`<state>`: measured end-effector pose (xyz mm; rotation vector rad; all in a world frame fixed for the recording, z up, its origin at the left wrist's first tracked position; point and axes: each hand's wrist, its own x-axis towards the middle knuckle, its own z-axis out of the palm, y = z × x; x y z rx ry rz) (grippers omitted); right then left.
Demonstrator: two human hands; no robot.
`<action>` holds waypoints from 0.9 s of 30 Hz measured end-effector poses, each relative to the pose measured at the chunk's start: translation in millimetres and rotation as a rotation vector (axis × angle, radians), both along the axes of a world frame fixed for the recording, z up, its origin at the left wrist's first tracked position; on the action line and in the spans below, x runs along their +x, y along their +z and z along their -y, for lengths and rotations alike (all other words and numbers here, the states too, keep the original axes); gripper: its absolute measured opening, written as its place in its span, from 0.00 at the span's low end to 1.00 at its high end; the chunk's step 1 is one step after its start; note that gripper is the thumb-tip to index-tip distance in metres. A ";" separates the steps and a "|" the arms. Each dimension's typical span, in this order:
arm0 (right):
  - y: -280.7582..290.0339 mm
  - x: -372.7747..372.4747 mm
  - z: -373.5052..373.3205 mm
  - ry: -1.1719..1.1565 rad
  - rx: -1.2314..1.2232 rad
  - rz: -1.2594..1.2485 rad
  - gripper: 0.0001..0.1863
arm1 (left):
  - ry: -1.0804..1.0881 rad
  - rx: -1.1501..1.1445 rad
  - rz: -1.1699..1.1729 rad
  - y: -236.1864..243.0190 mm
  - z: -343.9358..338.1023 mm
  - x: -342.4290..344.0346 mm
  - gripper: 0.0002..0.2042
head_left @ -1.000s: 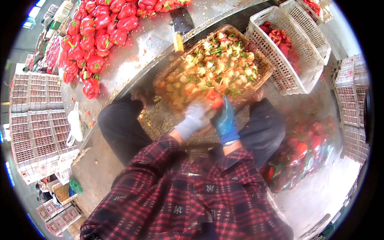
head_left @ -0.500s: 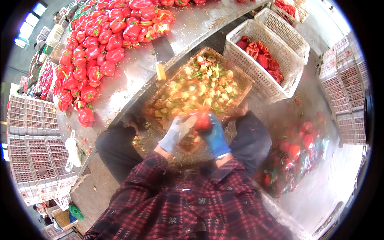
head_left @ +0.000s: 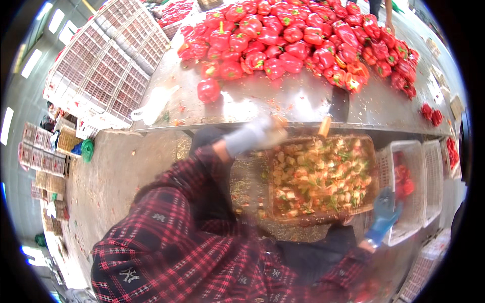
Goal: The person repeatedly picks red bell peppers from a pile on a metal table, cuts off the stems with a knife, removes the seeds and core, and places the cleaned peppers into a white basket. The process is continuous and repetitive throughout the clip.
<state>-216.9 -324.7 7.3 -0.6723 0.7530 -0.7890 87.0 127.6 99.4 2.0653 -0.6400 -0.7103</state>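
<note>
My left hand (head_left: 260,135), in a pale grey-white glove, is raised at the table's near edge, left of a crate (head_left: 271,197) of pepper cores and stems. Motion smears its fingers, and whether they hold anything cannot be made out. My right hand (head_left: 385,211), in a blue glove, reaches over the near left rim of a white plastic basket (head_left: 404,224). Its fingers look apart, with nothing visible in them. Red pepper pieces (head_left: 403,181) lie inside that basket, just beyond the fingers. Whole red bell peppers (head_left: 273,48) are heaped on the metal table (head_left: 237,108); one pepper (head_left: 208,91) sits nearest its edge.
A yellow block-like piece (head_left: 325,126) stands at the table edge above the core crate. Another white basket (head_left: 433,177) adjoins the first on the right. Stacked crates (head_left: 108,63) rise at the far left, near a white plastic bag (head_left: 155,105). Scraps litter the floor (head_left: 121,171).
My view has turned left. My hands, together around a red pepper over the core crate before, have parted: the left toward the table, the right to the white basket. The pepper has left my hands.
</note>
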 end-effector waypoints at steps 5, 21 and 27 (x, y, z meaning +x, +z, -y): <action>57.8 47.6 -159.8 0.112 0.543 0.196 0.21 | 0.505 0.726 0.953 -9.6 -147.0 117.2 0.22; 15.8 81.1 -244.3 0.666 0.421 0.188 0.20 | -0.049 -0.110 -0.170 18.7 -21.1 26.1 0.39; 41.5 72.8 -249.9 0.651 0.243 0.221 0.25 | -0.267 -0.287 -0.205 -10.4 64.8 -91.0 0.40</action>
